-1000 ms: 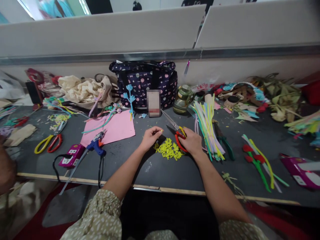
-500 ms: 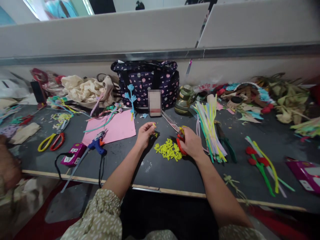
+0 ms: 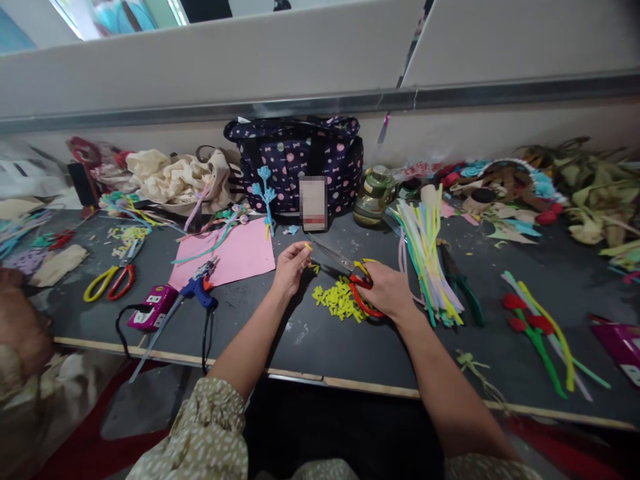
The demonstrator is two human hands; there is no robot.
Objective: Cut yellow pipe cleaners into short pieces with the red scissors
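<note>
My left hand [image 3: 290,270] is closed in a pinch on a short yellow pipe cleaner piece [image 3: 309,247], its tip poking out above the fingertips. My right hand [image 3: 390,292] grips scissors [image 3: 345,264] with red and yellow handles. Their blades point left and away from me, with the tips just beyond the left fingertips. Under and between the hands lies a pile of short yellow pipe cleaner cuttings [image 3: 335,299] on the dark table [image 3: 300,350]. The right hand's fingers are partly hidden in the handles.
A pink sheet [image 3: 250,257], a blue glue gun [image 3: 200,290] and second scissors [image 3: 114,277] lie left. A phone [image 3: 314,207] leans on a patterned bag [image 3: 295,150]. Pipe cleaners [image 3: 430,260] and green-handled pliers [image 3: 463,290] lie right. Another person's arm [image 3: 23,320] is at far left.
The scissors have swung left, bringing their blade tips closer to my left hand, and their handles look wider apart. The left hand keeps its pinch. The whole view has shifted slightly.
</note>
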